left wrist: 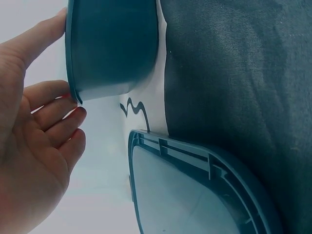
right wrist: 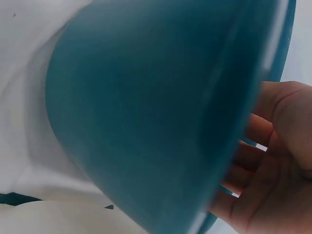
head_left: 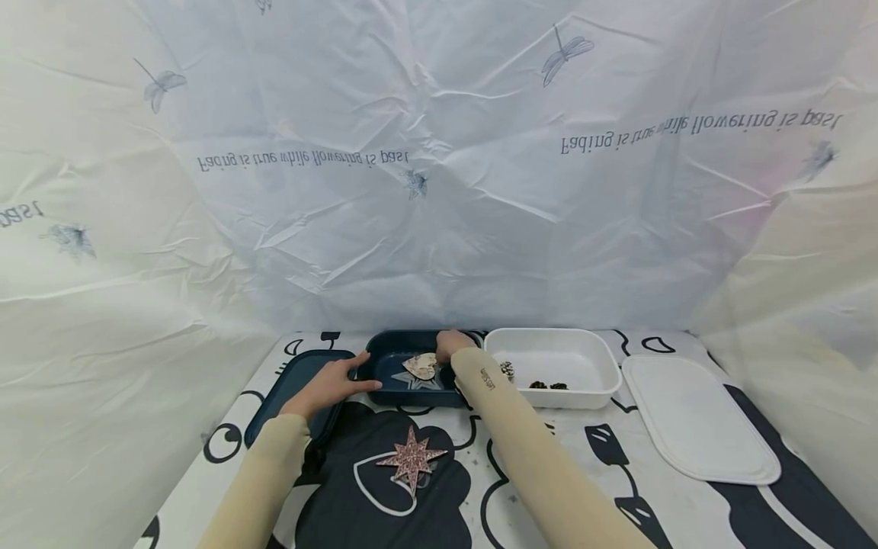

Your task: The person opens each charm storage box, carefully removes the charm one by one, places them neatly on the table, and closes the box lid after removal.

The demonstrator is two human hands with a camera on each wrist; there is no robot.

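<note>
A dark blue box point(head_left: 391, 398) stands at the back of the table, with a pale wooden heart point(head_left: 421, 366) and a grey star point(head_left: 405, 380) inside. At its left end, my left hand point(head_left: 334, 383) touches the rim, thumb and fingers spread. The left wrist view shows that hand point(left wrist: 36, 122) beside the box corner point(left wrist: 112, 48). My right hand point(head_left: 453, 345) reaches into the box's right end. In the right wrist view the fingers of that hand point(right wrist: 273, 161) pass behind the box's rim, so their tips and anything between them are hidden.
A white box point(head_left: 562, 354) with several small pinecones point(head_left: 538, 385) stands on the right, beside a white lid point(head_left: 700, 419). A dark blue lid point(head_left: 291, 389) lies at left. A pink glittery star point(head_left: 411, 460) lies in front. Pale sheeting point(head_left: 439, 244) hangs behind.
</note>
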